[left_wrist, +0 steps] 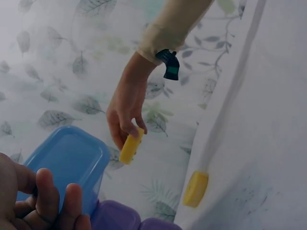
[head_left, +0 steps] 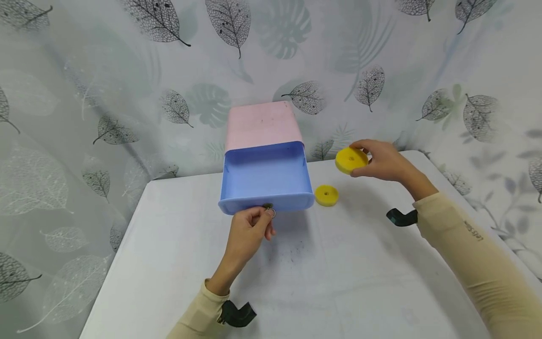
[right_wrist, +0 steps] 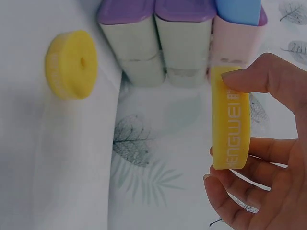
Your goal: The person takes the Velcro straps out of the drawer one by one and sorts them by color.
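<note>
My left hand point(head_left: 247, 230) pinches a small metal ring pull point(head_left: 272, 213) at the front of a pulled-out blue drawer point(head_left: 267, 202). The drawer sits in a pink casing point(head_left: 262, 123), its blue floor showing from above. To the right, my right hand point(head_left: 383, 161) holds a thick yellow disc point(head_left: 351, 160) up off the table, thumb on one edge and fingers on the other. White lettering runs along that disc's rim in the right wrist view. A second yellow disc point(head_left: 326, 195) with a small centre hole lies on the table beside the drawer front.
Below the blue drawer, purple drawer fronts point(right_wrist: 184, 10) in pale casings point(right_wrist: 184, 48) show in the right wrist view. The white table point(head_left: 178, 263) meets a leaf-patterned backdrop point(head_left: 203, 66) behind and at the sides. Dark wrist mounts point(head_left: 402, 217) jut out from both sleeves.
</note>
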Available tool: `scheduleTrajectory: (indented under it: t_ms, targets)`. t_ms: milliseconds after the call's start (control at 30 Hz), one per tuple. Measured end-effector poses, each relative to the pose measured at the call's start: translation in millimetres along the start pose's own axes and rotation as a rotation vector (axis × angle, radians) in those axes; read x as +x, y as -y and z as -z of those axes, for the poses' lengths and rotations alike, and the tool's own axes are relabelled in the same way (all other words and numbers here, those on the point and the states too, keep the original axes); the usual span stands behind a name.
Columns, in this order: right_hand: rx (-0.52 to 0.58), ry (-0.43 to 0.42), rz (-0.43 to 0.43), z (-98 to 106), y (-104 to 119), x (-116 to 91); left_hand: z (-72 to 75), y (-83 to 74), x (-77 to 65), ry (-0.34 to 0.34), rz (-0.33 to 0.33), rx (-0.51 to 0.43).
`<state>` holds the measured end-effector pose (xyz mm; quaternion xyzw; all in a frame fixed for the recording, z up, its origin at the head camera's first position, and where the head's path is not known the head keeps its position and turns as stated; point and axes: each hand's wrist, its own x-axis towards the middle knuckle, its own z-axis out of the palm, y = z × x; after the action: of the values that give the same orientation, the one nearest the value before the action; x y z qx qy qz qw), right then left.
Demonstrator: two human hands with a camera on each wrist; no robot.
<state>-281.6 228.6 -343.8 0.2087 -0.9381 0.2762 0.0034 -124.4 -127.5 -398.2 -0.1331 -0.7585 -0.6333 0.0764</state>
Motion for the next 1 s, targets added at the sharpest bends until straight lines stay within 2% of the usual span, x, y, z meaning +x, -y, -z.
scheduleTrajectory:
  t_ms: [400,1000]
  targets:
    - [-0.008,0.025,-0.022,-11.9,-23.3,-4.9,0.9,-5.3,9.2,-0.017,-0.010,-0.005]
    - [0.006,0.068,-0.085,-34.6,-48.7,-10.5,0.2,-4.6,24.4,-0.043,-0.008,-0.001]
